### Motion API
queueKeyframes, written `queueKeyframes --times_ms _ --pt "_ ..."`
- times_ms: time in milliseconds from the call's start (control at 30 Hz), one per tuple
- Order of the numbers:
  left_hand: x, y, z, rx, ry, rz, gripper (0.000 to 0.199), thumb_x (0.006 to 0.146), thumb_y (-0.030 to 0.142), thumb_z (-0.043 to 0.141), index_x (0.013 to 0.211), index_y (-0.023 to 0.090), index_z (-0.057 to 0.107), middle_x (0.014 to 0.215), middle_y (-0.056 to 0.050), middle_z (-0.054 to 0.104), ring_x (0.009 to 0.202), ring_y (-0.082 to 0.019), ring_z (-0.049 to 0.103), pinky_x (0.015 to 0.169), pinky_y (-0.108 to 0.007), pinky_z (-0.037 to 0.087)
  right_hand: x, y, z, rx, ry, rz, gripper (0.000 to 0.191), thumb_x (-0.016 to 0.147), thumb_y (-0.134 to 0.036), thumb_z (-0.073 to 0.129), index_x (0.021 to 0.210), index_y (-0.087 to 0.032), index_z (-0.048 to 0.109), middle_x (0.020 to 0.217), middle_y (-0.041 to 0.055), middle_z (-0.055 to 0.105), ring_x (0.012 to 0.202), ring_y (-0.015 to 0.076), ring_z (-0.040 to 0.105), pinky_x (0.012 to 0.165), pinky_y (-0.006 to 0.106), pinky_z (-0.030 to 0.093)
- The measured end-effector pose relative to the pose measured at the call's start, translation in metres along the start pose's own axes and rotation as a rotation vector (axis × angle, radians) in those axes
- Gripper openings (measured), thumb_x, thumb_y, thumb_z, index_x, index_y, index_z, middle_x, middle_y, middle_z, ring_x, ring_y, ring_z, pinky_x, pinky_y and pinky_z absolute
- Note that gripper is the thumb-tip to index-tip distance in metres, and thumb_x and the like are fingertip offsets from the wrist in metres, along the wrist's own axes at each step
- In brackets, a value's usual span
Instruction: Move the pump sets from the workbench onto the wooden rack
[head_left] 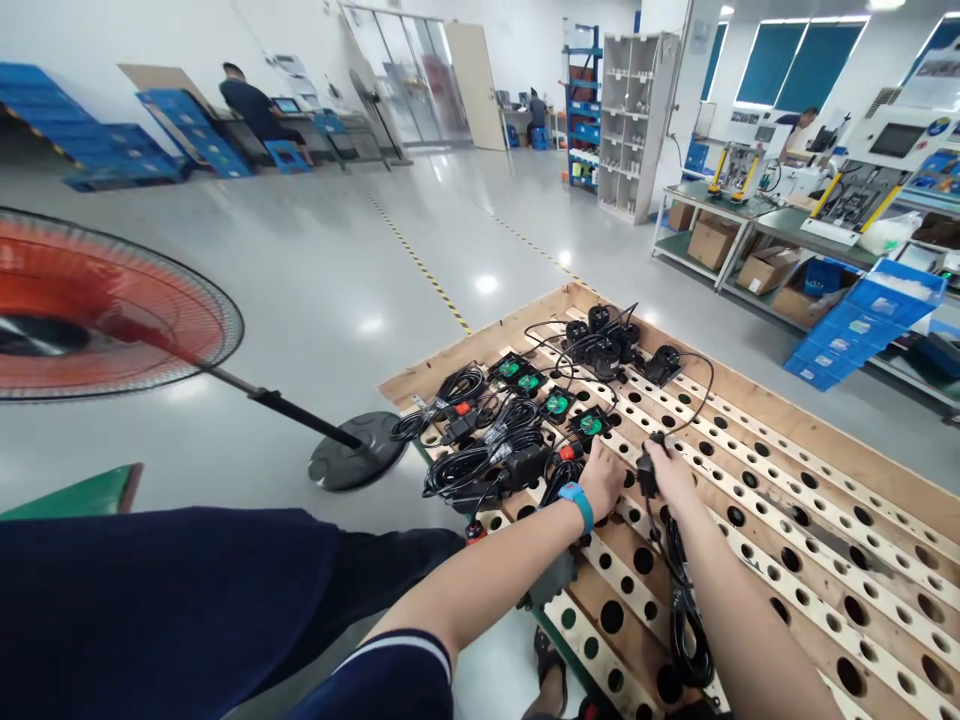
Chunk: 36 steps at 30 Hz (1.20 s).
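My left hand (602, 480), with a blue band on the wrist, is over the perforated wooden rack (750, 520), beside a cable bundle and a red-tipped connector (568, 453); its fingertips are partly hidden. To its right, my right hand (670, 472) is closed around a black connector (646, 474). A coiled black cable (688, 635) hangs below that hand across the slats. Black square parts with green discs (591, 425) lie just beyond my left hand. More coiled black cables (491, 460) are to its left, and round black units (604, 350) with wires stand near the far corner.
A large orange fan (112, 310) on a round black base (358, 450) stands at the left. Blue bins (862, 325) and workbenches (795, 235) are at the right. People sit or work farther back.
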<state>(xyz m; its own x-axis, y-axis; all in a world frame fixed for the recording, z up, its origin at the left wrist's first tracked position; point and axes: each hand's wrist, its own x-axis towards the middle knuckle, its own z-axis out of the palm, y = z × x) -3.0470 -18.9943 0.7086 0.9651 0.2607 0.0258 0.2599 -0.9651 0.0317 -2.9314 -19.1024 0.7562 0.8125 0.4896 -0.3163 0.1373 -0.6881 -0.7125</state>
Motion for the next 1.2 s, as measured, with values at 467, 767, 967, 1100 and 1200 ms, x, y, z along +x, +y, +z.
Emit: queueKeyframes --times_ms 467,767,967,1100,1200 --pt "-0.009 -0.046 -0.004 -0.21 0.026 -0.322 0.029 0.085 0.015 0.052 0.11 0.019 0.066 0.111 -0.014 0.059 0.112 -0.03 0.05 0.096 -0.045 0.04 0.048 -0.016 0.088 -0.26 0.1 0.072 0.07 0.09 -0.055 0.059 0.133 0.0 0.051 0.121 0.0325 0.061 0.115 0.0412 0.061 0.096 0.047 0.049" --pt "-0.005 -0.039 -0.003 -0.108 -0.019 -0.344 0.023 0.086 0.017 0.053 0.107 0.015 0.063 0.111 -0.017 0.059 0.113 -0.032 0.05 0.096 -0.048 0.04 0.054 -0.014 0.076 -0.067 0.136 -0.062 0.026 0.083 -0.021 0.055 0.102 -0.011 0.07 0.095 0.0168 0.072 0.098 0.0329 0.067 0.092 0.043 0.052" --pt "-0.02 -0.035 -0.015 -0.14 0.051 -0.244 0.039 0.087 0.027 0.06 0.123 0.012 0.06 0.124 -0.02 0.056 0.124 -0.036 0.047 0.108 -0.053 0.036 -0.069 0.083 -0.024 0.035 0.205 -0.245 0.047 0.089 -0.056 0.055 0.114 -0.017 0.063 0.099 0.0088 0.069 0.086 0.0234 0.065 0.086 0.037 0.051" --pt "-0.072 -0.011 -0.025 -0.412 0.18 -0.169 0.041 0.092 0.026 0.054 0.132 0.014 0.056 0.138 -0.019 0.054 0.133 -0.032 0.044 0.114 -0.05 0.035 -0.184 0.166 -0.063 -0.157 0.22 0.042 0.058 0.082 -0.073 0.059 0.1 -0.018 0.063 0.097 0.0136 0.067 0.09 0.0319 0.063 0.08 0.044 0.05" --pt "-0.128 0.034 -0.024 -0.84 0.127 -0.162 0.027 0.097 0.032 0.049 0.116 0.019 0.062 0.119 -0.012 0.066 0.115 -0.024 0.059 0.104 -0.039 0.047 -0.234 0.196 -0.042 -0.02 0.054 0.13 0.064 0.082 -0.069 0.063 0.121 -0.018 0.057 0.115 0.0167 0.065 0.103 0.0343 0.063 0.089 0.047 0.051"
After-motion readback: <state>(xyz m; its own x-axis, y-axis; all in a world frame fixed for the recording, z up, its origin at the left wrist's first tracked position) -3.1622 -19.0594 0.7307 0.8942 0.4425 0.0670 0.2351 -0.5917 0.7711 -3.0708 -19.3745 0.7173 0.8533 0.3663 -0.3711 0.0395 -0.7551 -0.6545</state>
